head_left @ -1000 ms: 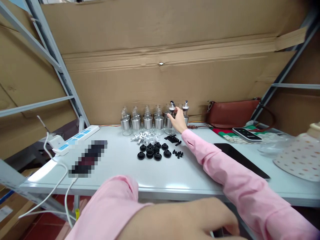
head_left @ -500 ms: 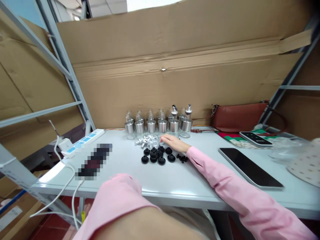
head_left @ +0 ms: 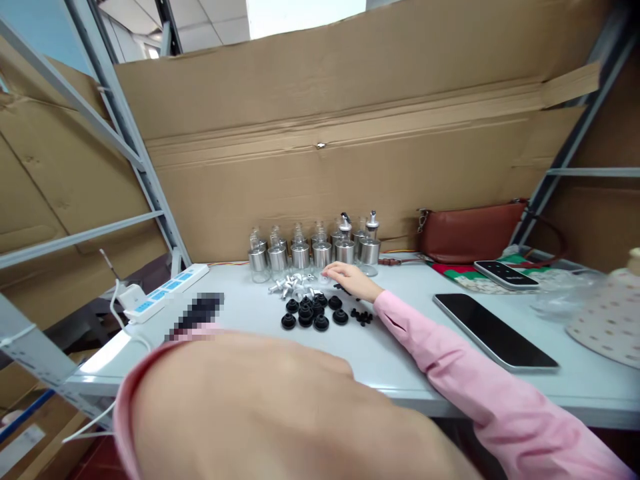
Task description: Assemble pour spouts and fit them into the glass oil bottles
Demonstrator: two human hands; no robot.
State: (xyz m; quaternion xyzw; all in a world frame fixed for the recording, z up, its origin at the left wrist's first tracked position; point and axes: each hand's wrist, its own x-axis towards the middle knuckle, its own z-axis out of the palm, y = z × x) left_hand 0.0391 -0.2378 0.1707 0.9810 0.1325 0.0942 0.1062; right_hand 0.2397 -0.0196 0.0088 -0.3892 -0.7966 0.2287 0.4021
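My right hand (head_left: 349,277) reaches across the grey table (head_left: 400,357), its fingers curled together and tips down beside a pile of small silver spout pieces (head_left: 293,285). What the fingertips pinch, if anything, is too small to make out. Just behind it stands a row of small glass bottles with metal collars (head_left: 310,253); two at the right end carry pour spouts (head_left: 345,223). A cluster of black rubber stoppers (head_left: 307,313) and some tiny black bits (head_left: 363,317) lie in front of the hand. My left hand (head_left: 280,407) fills the foreground close to the camera, with its fingers hidden.
A white power strip (head_left: 165,292) and cables lie at the left. A dark tablet (head_left: 493,330), a phone (head_left: 505,273), a brown bag (head_left: 470,230) and a spotted white object (head_left: 607,320) sit at the right. Cardboard (head_left: 350,133) backs the table; metal rack posts stand on both sides.
My right hand came down from the spouted bottles to the silver pieces on the table. My left arm rose and now covers much more of the foreground.
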